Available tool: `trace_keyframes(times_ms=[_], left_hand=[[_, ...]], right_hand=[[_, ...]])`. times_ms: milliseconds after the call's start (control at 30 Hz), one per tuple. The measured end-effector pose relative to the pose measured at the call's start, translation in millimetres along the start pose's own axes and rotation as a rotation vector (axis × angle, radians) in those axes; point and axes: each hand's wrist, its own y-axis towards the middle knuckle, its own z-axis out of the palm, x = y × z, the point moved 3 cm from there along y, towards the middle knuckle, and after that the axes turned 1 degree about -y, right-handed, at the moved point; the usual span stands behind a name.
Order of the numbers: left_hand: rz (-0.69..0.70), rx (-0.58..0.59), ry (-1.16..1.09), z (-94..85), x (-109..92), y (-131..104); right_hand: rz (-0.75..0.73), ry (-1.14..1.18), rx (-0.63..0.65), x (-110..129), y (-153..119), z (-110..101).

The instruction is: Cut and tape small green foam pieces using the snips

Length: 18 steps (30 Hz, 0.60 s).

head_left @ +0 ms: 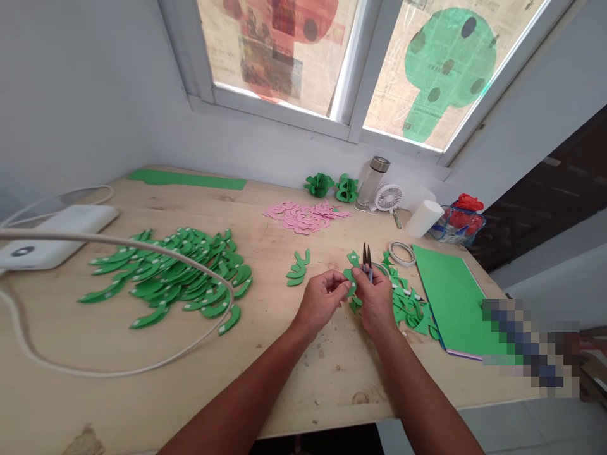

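My left hand (323, 300) pinches the left edge of a small green paper piece (351, 282). The fingers of my right hand (378, 302) close on its other side, and the same hand holds scissors (368, 256) with the blades pointing away from me. Green paper scraps (412, 309) lie beside and beyond my right hand. Left of my hands is a small group of curved green cutouts (296, 272). Farther left spreads a large heap of curved green pieces (190, 272), many with small white patches.
A white cable (142, 370) loops from a white power bank (61, 234) around the heap. Pink cutouts (303, 216), a bottle (372, 183) and a small fan (389, 198) stand toward the wall. A tape roll (402, 253) and green sheets (459, 297) are on the right.
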Motion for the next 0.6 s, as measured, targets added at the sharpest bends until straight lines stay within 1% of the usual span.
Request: trace_keyframes(times_ms=[67,200,267,400,600], left_hand=[[0.01,-0.015,-0.06,-0.8,-0.9,0.6],[0.081,-0.02,-0.127,-2.0,-2.4,1.8],[0.077,-0.007,-0.114,-1.7,-1.1,2.2],[0.019,0.032,-0.083,0.1,2.8,2.2],[0.029,0.039,-0.078,-0.3,-0.9,1.8]], right_hand=[[0.004,0.002,0.019,0.1,-1.0,0.9],[0.006,-0.002,0.03,2.8,-2.4,1.4],[-0.018,-0.001,0.024,4.7,-1.6,0.2],[-0.035,0.029,0.014,4.7,2.1,-2.9],[-0.07,-0.001,0.019,4.4,3.2,-3.2]])
